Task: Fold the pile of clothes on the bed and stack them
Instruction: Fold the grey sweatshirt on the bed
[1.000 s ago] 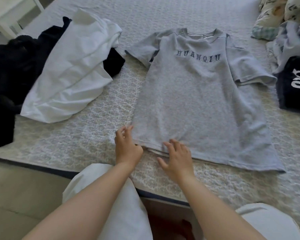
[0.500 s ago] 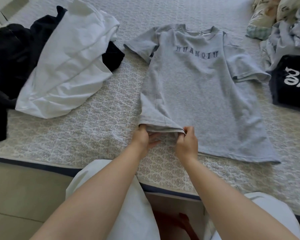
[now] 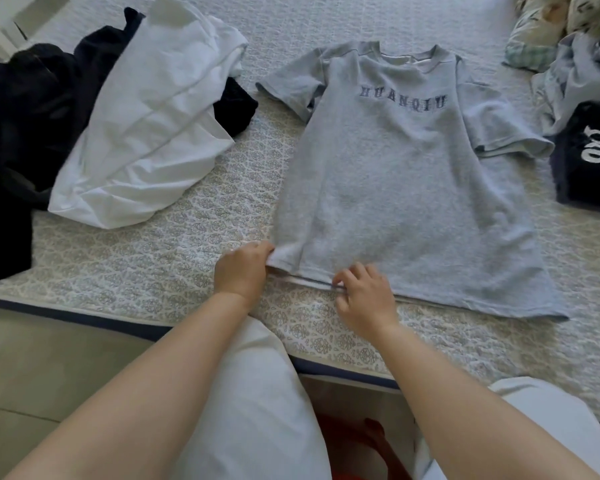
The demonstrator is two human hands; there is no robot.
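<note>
1. Where the grey short-sleeved T-shirt with dark lettering [image 3: 395,188] is spread flat, front up, on the patterned quilted bed [image 3: 174,258], its hem is met by both outstretched arms.
2. The hem's left corner is pinched by the left hand [image 3: 241,271], its fingers curled over the cloth.
3. The hem is pressed further along by the right hand [image 3: 364,299]; its fingers [image 3: 352,271] are bent, slightly apart.
4. A crumpled white garment [image 3: 146,133] is draped over black clothes [image 3: 25,133] at left.
</note>
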